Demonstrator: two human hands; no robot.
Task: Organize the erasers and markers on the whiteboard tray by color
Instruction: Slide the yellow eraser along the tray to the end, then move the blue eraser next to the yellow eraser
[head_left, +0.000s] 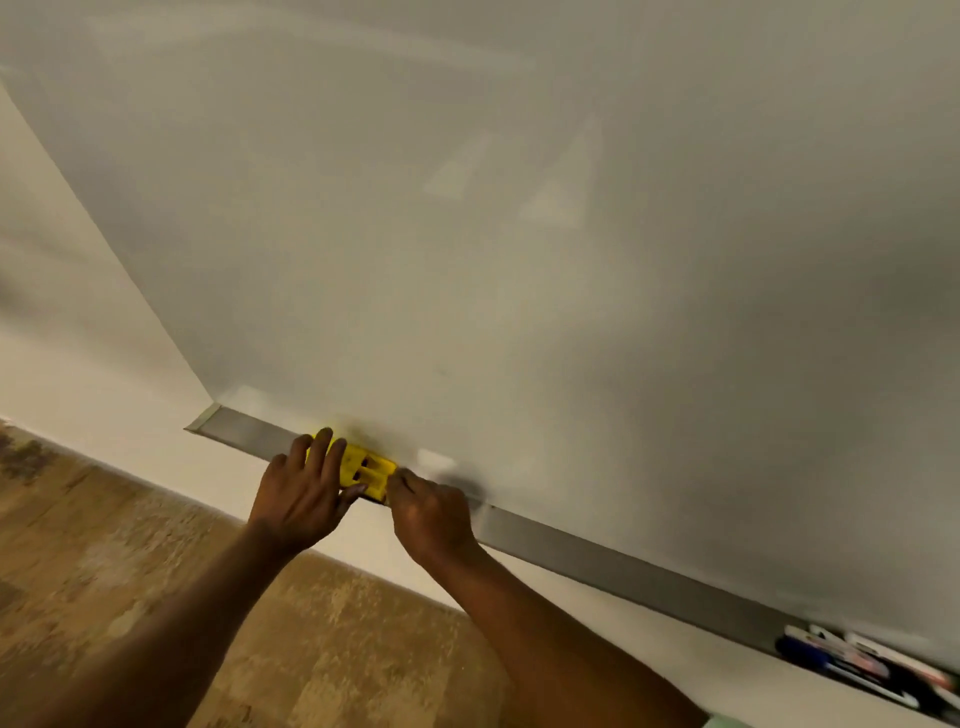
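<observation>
A yellow eraser (368, 467) lies on the grey whiteboard tray (597, 553) near its left end. My left hand (301, 493) rests on the eraser's left side, fingers spread over it and thumb at its front edge. My right hand (431, 514) presses its fingertips against the eraser's right end, fingers curled. Both hands touch the eraser at once. Several markers (862, 662), with dark blue, black and reddish caps, lie heaped in the tray at the far right. They are blurred, so I cannot tell their exact colours.
The large whiteboard (519, 234) fills most of the view and is blank. A cream wall (78, 322) runs to its left and below the tray. Wood-patterned floor (130, 561) lies underneath.
</observation>
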